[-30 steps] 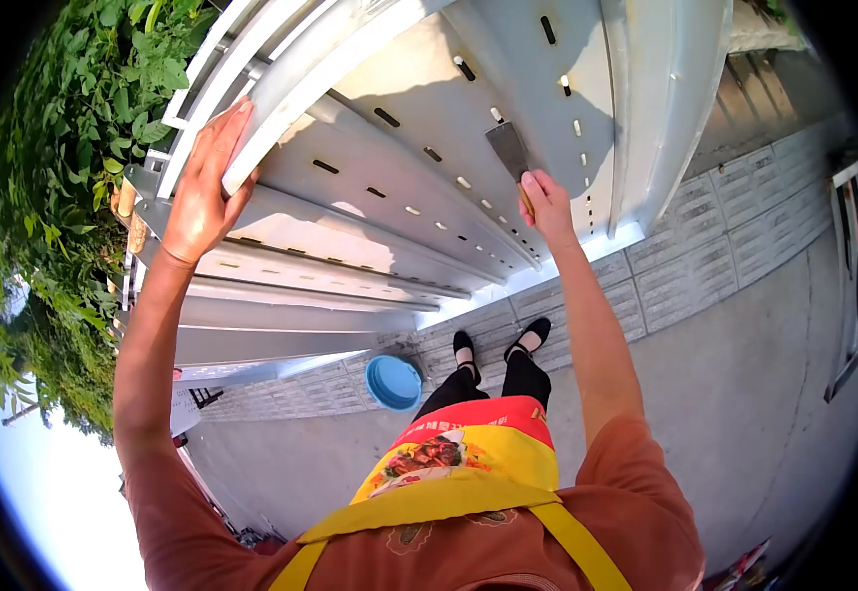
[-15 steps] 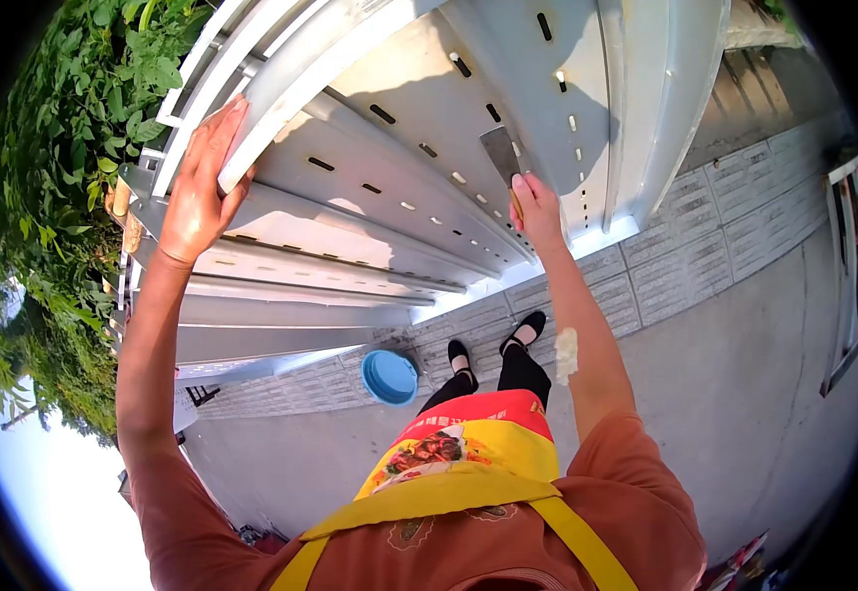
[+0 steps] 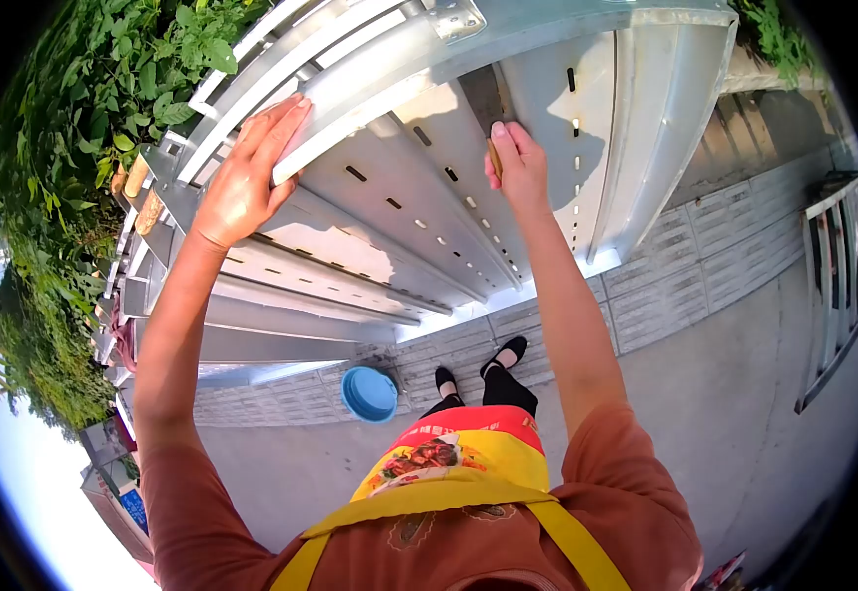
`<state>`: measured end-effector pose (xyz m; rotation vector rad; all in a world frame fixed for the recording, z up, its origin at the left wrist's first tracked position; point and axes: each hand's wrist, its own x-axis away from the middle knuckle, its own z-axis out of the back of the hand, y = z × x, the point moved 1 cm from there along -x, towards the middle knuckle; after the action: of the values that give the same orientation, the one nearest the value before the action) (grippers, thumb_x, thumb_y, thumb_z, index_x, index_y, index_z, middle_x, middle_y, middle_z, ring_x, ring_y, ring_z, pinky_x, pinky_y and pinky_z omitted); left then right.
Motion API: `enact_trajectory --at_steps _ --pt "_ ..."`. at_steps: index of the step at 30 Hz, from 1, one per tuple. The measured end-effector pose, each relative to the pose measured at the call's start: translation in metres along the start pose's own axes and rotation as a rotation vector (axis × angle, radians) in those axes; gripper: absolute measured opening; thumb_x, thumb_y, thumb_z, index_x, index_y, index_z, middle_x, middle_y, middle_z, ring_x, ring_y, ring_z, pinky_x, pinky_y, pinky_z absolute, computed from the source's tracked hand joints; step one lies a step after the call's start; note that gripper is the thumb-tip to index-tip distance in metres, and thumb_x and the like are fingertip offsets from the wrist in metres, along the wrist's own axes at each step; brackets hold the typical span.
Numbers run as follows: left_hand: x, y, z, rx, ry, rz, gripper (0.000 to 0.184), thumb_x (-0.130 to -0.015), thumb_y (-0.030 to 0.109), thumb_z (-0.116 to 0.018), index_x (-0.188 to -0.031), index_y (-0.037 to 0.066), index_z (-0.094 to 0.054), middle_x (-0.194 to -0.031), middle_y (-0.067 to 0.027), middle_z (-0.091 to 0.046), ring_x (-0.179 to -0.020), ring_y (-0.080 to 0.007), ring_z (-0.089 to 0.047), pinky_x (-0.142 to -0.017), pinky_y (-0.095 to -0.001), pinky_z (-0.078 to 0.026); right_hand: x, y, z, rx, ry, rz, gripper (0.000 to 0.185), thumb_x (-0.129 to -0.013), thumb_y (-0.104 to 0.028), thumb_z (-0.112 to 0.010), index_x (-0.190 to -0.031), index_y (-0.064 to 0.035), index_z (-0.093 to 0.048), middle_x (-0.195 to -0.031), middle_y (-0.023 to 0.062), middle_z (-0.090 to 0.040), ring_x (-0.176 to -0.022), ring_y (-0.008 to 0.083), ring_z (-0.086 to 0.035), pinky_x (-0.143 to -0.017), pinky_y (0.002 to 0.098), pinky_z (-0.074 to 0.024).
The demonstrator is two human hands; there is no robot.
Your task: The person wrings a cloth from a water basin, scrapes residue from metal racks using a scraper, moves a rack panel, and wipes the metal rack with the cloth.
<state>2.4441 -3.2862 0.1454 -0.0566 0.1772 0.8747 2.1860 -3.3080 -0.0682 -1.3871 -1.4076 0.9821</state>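
My right hand [image 3: 520,165] is closed round the wooden handle of a scraper [image 3: 485,98]. The scraper's flat grey blade points up against a slotted metal panel [image 3: 537,84], near the panel's upper rim. At the left, my left hand [image 3: 245,187] grips the metal frame's edge [image 3: 350,103], fingers laid over it and thumb below. The panel has ridges and rows of oblong slots, with shadows across it. Part of the scraper's handle is hidden by my fingers.
A blue basin [image 3: 369,394] stands on the ground left of my feet. Leafy plants [image 3: 104,108] grow close behind the frame at the left. Grey paving tiles [image 3: 660,300] run along the panel's foot. A barred metal frame [image 3: 832,286] stands at the far right.
My right hand has moved the scraper up along the panel, closer to its rim. My left hand keeps its hold on the frame edge. The whole view has shifted slightly.
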Motion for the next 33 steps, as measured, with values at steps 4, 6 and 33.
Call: enact_trajectory --at_steps 4,6,33 --pt "0.004 -0.002 0.001 0.026 0.032 -0.015 0.069 -0.067 0.0 -0.06 -0.132 0.007 -0.04 -0.129 -0.0158 -0.044 -0.116 -0.0359 -0.043 -0.099 -0.04 -0.038 0.048 0.062 0.031 0.066 0.059 -0.296 0.035 -0.091 -0.035 -0.05 -0.073 -0.0059 -0.05 -0.051 0.0029 -0.048 -0.037 0.0099 -0.043 -0.036 0.0248 -0.0328" --pt "0.008 -0.006 0.0 0.039 0.057 -0.025 0.067 -0.069 0.002 -0.06 -0.132 0.008 -0.04 -0.13 -0.0154 -0.044 -0.116 -0.0353 -0.043 -0.099 -0.0395 -0.037 0.074 0.073 0.04 0.2 0.027 -0.425 0.034 -0.091 -0.032 -0.051 -0.071 -0.0045 -0.049 -0.05 0.003 -0.047 -0.036 0.0103 -0.042 -0.036 0.0255 -0.0331" --pt "0.775 0.188 -0.253 0.58 -0.696 1.214 0.038 -0.075 0.027 -0.067 -0.105 0.006 -0.061 -0.105 -0.0164 -0.062 -0.099 -0.0339 -0.058 -0.083 -0.0405 -0.048 0.241 -0.08 -0.299 0.971 -0.526 0.401 0.054 -0.072 -0.016 -0.07 -0.121 -0.0081 -0.05 -0.095 0.0141 -0.06 -0.087 0.0258 -0.059 -0.078 0.0358 -0.046"
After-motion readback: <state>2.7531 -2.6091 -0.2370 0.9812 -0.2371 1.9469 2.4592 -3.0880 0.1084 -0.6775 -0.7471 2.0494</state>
